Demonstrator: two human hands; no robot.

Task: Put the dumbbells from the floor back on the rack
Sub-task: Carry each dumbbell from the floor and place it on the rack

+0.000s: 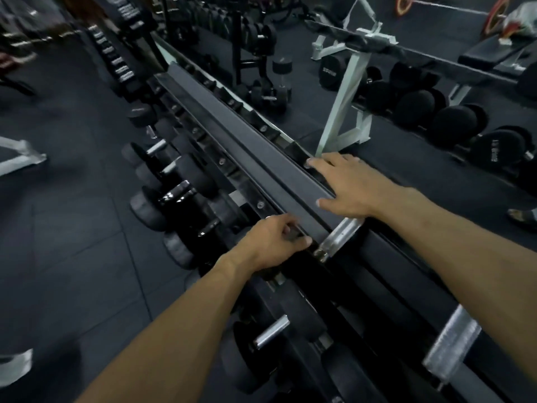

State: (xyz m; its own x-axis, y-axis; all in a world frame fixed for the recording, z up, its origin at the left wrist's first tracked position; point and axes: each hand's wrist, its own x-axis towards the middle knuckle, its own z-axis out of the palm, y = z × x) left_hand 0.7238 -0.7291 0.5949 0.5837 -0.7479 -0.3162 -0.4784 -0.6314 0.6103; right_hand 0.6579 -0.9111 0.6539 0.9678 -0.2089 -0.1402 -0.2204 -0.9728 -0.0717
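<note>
While your right hand (345, 184) lies flat with fingers spread on the top bar of the rack (261, 152), probably bracing you as you lean, your left hand (270, 242) curls its fingers over the bar's near edge, holding no weight. Below your left fingertips, racked dumbbells (174, 196) sit side by side on the lower tier, handles outward. Well beyond your right fingers, loose dumbbells (270, 94) rest on the floor (72, 228). Open floor lies left of your left knuckles for stepping around.
</note>
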